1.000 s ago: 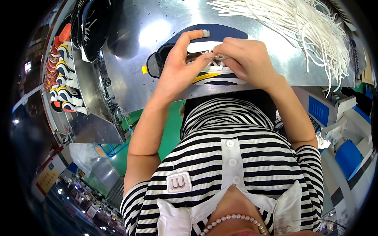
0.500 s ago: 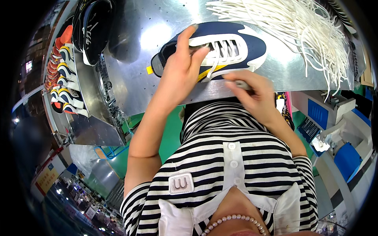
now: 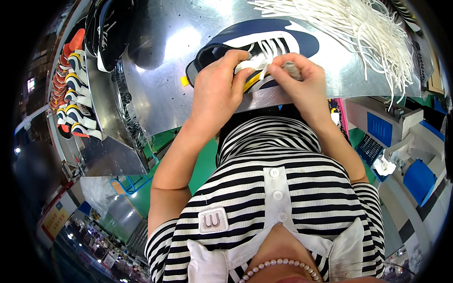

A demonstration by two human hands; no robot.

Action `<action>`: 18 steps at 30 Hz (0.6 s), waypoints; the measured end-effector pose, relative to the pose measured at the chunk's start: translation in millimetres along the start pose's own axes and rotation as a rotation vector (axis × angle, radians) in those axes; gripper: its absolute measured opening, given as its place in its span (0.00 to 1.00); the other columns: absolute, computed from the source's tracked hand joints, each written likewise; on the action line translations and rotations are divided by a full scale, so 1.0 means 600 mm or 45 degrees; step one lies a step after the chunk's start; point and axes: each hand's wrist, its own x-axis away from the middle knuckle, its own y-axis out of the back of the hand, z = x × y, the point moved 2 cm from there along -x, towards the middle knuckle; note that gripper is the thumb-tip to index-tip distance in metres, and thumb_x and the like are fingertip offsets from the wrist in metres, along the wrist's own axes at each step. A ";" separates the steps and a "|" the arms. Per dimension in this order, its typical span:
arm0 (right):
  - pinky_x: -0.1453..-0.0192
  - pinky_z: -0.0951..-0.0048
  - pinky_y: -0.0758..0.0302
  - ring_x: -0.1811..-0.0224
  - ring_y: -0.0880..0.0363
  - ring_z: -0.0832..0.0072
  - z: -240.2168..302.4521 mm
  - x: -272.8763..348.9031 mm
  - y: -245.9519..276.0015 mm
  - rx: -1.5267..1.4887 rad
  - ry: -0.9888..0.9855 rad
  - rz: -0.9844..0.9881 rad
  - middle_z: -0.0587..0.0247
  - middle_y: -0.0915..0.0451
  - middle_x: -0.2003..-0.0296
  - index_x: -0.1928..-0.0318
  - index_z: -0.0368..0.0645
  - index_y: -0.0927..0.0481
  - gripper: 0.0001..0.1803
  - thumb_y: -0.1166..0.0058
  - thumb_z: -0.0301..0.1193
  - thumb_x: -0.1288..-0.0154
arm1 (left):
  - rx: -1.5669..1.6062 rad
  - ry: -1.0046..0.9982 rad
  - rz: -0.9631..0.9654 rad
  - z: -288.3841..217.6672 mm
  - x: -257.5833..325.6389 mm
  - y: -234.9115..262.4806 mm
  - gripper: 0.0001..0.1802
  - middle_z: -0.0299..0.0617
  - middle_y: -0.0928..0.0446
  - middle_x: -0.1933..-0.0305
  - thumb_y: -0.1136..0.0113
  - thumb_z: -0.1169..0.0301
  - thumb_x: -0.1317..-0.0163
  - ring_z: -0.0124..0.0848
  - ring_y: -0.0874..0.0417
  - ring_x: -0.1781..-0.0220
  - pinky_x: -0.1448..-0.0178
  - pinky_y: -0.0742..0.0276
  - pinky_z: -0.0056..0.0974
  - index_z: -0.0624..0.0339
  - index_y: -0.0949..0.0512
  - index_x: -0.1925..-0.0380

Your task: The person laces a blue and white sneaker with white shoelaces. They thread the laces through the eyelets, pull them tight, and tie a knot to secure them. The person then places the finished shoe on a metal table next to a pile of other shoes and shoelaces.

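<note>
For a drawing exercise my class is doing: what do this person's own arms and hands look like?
The short sleeves have dark-and-white stripes. The forearms are bare, with no watch or bracelet showing. The left hand and right hand each show a greyish covering, perhaps tape, on one finger.

Right hand (image 3: 302, 78): moved from below the shoe (image 3: 258, 38), half a second ago, up to the white lace (image 3: 265, 70) at upper centre.
Left hand (image 3: 218, 85): forefinger bent lower, nearer the thumb.
Shoe: turned slightly, toe end brought closer to the frame's top edge.
</note>
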 end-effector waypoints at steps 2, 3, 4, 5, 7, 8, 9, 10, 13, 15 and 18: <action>0.71 0.82 0.31 0.75 0.28 0.89 0.000 -0.012 0.009 0.105 0.065 0.026 0.73 0.20 0.76 0.64 0.37 0.17 0.09 0.36 0.31 0.38 | 0.115 0.078 0.101 -0.004 -0.001 0.004 0.13 0.50 0.18 0.67 0.35 0.69 0.40 0.47 0.17 0.67 0.63 0.24 0.44 0.63 0.23 0.59; 0.71 0.83 0.31 0.74 0.27 0.89 0.001 -0.019 0.012 0.158 0.098 0.039 0.73 0.19 0.76 0.64 0.37 0.17 0.08 0.36 0.30 0.38 | 0.174 0.116 0.151 -0.006 -0.002 0.006 0.14 0.51 0.18 0.67 0.35 0.67 0.39 0.47 0.17 0.67 0.63 0.24 0.45 0.63 0.23 0.58; 0.69 0.82 0.29 0.72 0.26 0.89 -0.006 -0.023 0.008 0.162 0.130 0.035 0.72 0.19 0.75 0.65 0.37 0.17 0.08 0.37 0.31 0.37 | 0.153 0.117 0.156 -0.008 -0.003 0.005 0.15 0.51 0.18 0.67 0.34 0.66 0.40 0.47 0.17 0.67 0.63 0.24 0.45 0.63 0.23 0.59; 0.67 0.82 0.29 0.71 0.26 0.88 -0.008 -0.025 0.007 0.174 0.115 0.034 0.71 0.19 0.74 0.64 0.37 0.17 0.09 0.37 0.31 0.37 | 0.132 0.118 0.160 -0.011 -0.006 0.004 0.15 0.51 0.18 0.67 0.34 0.65 0.40 0.47 0.17 0.68 0.63 0.24 0.45 0.63 0.23 0.59; 0.65 0.81 0.28 0.69 0.25 0.87 -0.011 -0.025 0.005 0.196 0.077 0.033 0.69 0.18 0.72 0.63 0.37 0.17 0.10 0.37 0.32 0.36 | 0.053 0.082 0.130 -0.010 -0.008 0.000 0.16 0.51 0.18 0.68 0.34 0.64 0.41 0.47 0.17 0.68 0.64 0.24 0.44 0.63 0.23 0.59; 0.64 0.81 0.28 0.69 0.24 0.86 -0.012 -0.024 0.005 0.190 0.125 0.026 0.67 0.18 0.71 0.60 0.37 0.19 0.10 0.38 0.32 0.35 | -0.006 0.044 0.095 -0.005 -0.010 -0.004 0.16 0.51 0.18 0.68 0.34 0.64 0.41 0.47 0.17 0.69 0.64 0.23 0.44 0.63 0.23 0.59; 0.63 0.80 0.27 0.68 0.24 0.85 -0.012 -0.023 0.005 0.184 0.173 0.019 0.66 0.18 0.70 0.58 0.36 0.20 0.11 0.39 0.32 0.34 | -0.065 0.006 0.062 -0.003 -0.010 -0.006 0.16 0.52 0.18 0.69 0.34 0.64 0.41 0.47 0.17 0.69 0.65 0.23 0.44 0.63 0.23 0.59; 0.62 0.80 0.27 0.67 0.23 0.84 -0.011 -0.026 0.005 0.180 0.226 0.006 0.64 0.17 0.69 0.56 0.36 0.22 0.12 0.40 0.32 0.33 | -0.077 0.018 0.064 -0.004 -0.010 -0.008 0.15 0.50 0.17 0.67 0.33 0.66 0.41 0.46 0.16 0.67 0.63 0.23 0.42 0.63 0.23 0.59; 0.61 0.77 0.26 0.66 0.21 0.80 0.009 0.008 0.020 0.225 0.079 0.119 0.61 0.17 0.68 0.53 0.37 0.28 0.13 0.43 0.31 0.30 | -0.101 0.037 0.073 -0.010 -0.009 -0.009 0.15 0.48 0.16 0.63 0.32 0.69 0.42 0.43 0.13 0.63 0.60 0.21 0.38 0.63 0.22 0.58; 0.64 0.72 0.27 0.70 0.21 0.73 0.019 0.024 0.030 0.371 0.030 0.196 0.58 0.19 0.71 0.54 0.37 0.31 0.09 0.48 0.29 0.28 | -0.096 0.042 0.076 -0.010 -0.011 -0.011 0.15 0.48 0.16 0.63 0.32 0.69 0.42 0.43 0.13 0.63 0.59 0.21 0.38 0.62 0.22 0.58; 0.66 0.70 0.27 0.72 0.20 0.67 0.017 0.036 0.034 0.486 0.067 0.188 0.54 0.20 0.72 0.56 0.37 0.30 0.08 0.48 0.28 0.28 | -0.087 0.052 0.066 -0.009 -0.011 -0.012 0.15 0.48 0.16 0.62 0.32 0.69 0.42 0.42 0.13 0.63 0.59 0.21 0.37 0.62 0.21 0.57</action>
